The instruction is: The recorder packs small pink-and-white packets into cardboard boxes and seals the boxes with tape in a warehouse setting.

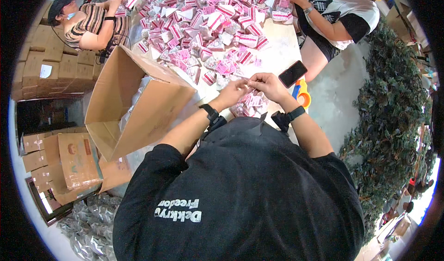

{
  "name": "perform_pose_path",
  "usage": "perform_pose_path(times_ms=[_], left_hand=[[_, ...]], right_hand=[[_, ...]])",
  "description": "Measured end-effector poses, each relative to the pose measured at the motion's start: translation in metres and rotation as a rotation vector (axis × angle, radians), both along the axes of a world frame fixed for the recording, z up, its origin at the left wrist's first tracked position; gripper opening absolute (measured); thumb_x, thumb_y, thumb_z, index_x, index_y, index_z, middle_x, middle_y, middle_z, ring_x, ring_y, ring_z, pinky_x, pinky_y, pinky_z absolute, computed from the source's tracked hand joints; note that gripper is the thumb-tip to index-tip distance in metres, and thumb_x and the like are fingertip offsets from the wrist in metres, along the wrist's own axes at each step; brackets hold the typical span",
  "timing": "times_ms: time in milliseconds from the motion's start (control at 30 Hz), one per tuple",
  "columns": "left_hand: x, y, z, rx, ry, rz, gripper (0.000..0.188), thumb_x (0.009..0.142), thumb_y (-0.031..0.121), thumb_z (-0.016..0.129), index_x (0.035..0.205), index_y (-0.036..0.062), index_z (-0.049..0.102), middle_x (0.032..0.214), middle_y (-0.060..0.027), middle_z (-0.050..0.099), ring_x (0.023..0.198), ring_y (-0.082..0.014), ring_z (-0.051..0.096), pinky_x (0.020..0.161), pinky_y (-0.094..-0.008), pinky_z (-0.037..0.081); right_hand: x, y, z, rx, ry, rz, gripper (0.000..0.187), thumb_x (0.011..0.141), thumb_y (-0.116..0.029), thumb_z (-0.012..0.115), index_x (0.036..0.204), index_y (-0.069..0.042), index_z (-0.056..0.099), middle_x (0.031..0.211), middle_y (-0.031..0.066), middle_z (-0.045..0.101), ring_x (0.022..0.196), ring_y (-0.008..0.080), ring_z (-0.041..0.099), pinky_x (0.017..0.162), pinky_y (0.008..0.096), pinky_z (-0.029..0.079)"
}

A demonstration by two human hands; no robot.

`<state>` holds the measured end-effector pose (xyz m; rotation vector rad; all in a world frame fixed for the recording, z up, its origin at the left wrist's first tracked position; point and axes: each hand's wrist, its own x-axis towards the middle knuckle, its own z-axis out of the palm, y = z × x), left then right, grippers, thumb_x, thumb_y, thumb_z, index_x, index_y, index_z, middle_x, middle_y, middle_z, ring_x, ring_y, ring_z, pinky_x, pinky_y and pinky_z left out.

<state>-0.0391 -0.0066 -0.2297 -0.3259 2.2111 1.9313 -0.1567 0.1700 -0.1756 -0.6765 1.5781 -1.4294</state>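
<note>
My left hand (234, 93) and my right hand (270, 86) meet above the near edge of the table, fingertips pinched together. Whatever lies between them is too small to make out. Just below my hands is a cluster of pink-and-white labelled packets (252, 106), partly covered by my hands. Beyond them a large heap of clear bags with pink-and-white labels (203, 25) spreads over the pale table (284, 41). Close to my right hand lie a black phone (292, 73) and an orange-and-blue tape dispenser (303, 97).
An open cardboard box (152, 108) stands tilted by my left forearm. Stacked cartons (60, 62) rise at the left, with silvery packs (90, 226) below. Co-workers sit at the far left (95, 27) and far right (342, 18). Dark green artificial foliage (386, 122) is piled at right.
</note>
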Motion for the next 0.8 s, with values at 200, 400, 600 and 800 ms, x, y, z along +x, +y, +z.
perform_pose_path(times_ms=[200, 400, 600, 800], left_hand=[[0.017, 0.024, -0.019, -0.223, -0.054, -0.177, 0.031, 0.1, 0.029, 0.056, 0.092, 0.0043, 0.072, 0.073, -0.0057, 0.065, 0.065, -0.0124, 0.057, 0.063, -0.0288, 0.047], [0.015, -0.01, -0.039, 0.548, -0.372, 0.229, 0.033, 0.103, 0.029, 0.052, 0.099, 0.0011, 0.069, 0.087, -0.0054, 0.071, 0.077, -0.0154, 0.063, 0.071, -0.0299, 0.049], [0.016, 0.006, -0.009, 0.815, -0.296, 0.265, 0.036, 0.106, 0.022, 0.047, 0.126, -0.0041, 0.061, 0.12, -0.0107, 0.067, 0.099, -0.0141, 0.066, 0.081, -0.0281, 0.052], [0.019, 0.01, -0.005, 0.273, -0.236, 0.038, 0.025, 0.103, 0.017, 0.054, 0.114, 0.0003, 0.067, 0.095, -0.0002, 0.068, 0.075, -0.0065, 0.056, 0.07, -0.0227, 0.047]], right_hand=[[-0.001, 0.008, -0.035, -0.193, -0.45, -0.38, 0.017, 0.099, -0.01, 0.06, 0.101, 0.007, 0.062, 0.092, 0.0119, 0.068, 0.081, 0.0216, 0.071, 0.081, 0.0314, 0.059], [0.023, 0.051, -0.111, 0.126, 0.039, -0.288, 0.016, 0.095, -0.008, 0.059, 0.106, 0.003, 0.063, 0.1, 0.0127, 0.067, 0.096, 0.0245, 0.07, 0.082, 0.0358, 0.057], [0.055, 0.025, -0.056, 0.113, 1.047, 0.237, 0.028, 0.081, -0.01, 0.06, 0.108, -0.009, 0.068, 0.102, 0.0112, 0.065, 0.097, 0.0332, 0.064, 0.081, 0.041, 0.055], [0.048, 0.005, -0.039, -0.013, 0.465, -0.22, 0.012, 0.087, -0.009, 0.067, 0.096, -0.004, 0.072, 0.093, 0.0133, 0.069, 0.085, 0.0269, 0.067, 0.077, 0.0366, 0.054]])
